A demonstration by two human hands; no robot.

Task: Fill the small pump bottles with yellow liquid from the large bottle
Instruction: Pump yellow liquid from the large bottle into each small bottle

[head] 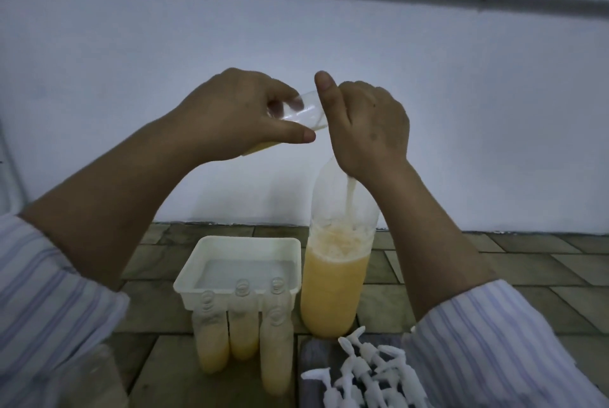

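Note:
My left hand (237, 114) holds a small clear bottle (304, 111) tipped on its side, a little yellow liquid showing under my palm. Its mouth points at my right hand (365, 124), which is closed around the top of the large bottle (333, 292), thumb raised. The large bottle stands upright on the floor, about half full of yellow liquid. A pale stream (350, 196) runs down inside its upper part. Three small open bottles (244, 338) with yellow liquid stand in front, no pumps on them.
A white plastic tub (197, 269) holding clear liquid stands behind the three small bottles, left of the large bottle. Several white pump heads (365, 371) lie piled on a grey board at the lower right. A white wall rises behind the tiled floor.

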